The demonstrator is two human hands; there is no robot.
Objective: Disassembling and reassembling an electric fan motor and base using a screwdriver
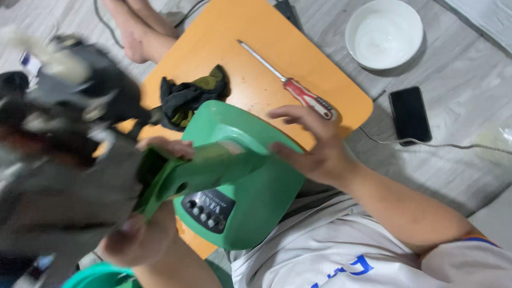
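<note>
At the far left I see a blurred mass of grey and black motor parts [54,130], too smeared to read in detail. Just right of it my left hand [142,235] is wrapped around the neck of the green plastic fan base [240,179], fingers closed on the stem where it meets the grey mass. The base lies tilted across the near edge of the orange wooden board [252,52], its underside turned up toward me. On its lower face sits a dark oval control panel [210,208] with a row of small round buttons and a strip of pale lettering above them, too blurred to make out. Below my left hand, a teal plastic part [95,286] sits at the bottom edge.

Behind the base, a crumpled dark and olive cloth [192,98] lies on the board. My right hand [311,147] rests open on the base's upper rim, fingers spread, clamping nothing. Just past its fingertips lies a red-handled screwdriver [288,82]. Further right on the grey floor stand a white round bowl [383,33] and a black phone [409,115], face up.
</note>
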